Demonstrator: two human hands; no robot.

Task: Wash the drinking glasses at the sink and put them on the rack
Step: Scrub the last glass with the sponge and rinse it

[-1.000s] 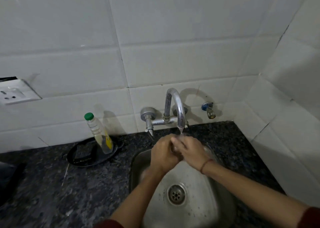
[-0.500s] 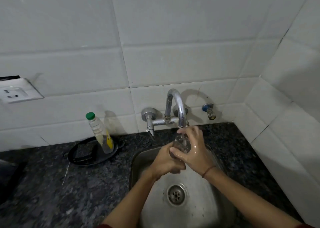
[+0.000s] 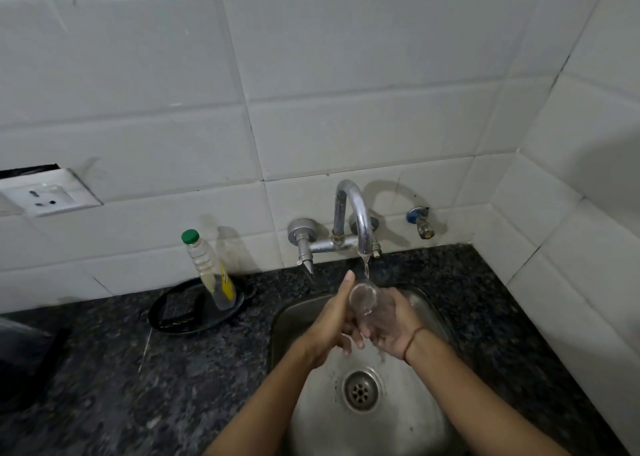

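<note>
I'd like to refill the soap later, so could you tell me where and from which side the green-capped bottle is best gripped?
Grip the green-capped bottle around its clear ribbed body, just below the cap, coming from the front or the left. It stands tilted in the black tray, leaning toward the wall with its base to the right, so the upper body is the freest part. The sink lies on its right side.
</note>
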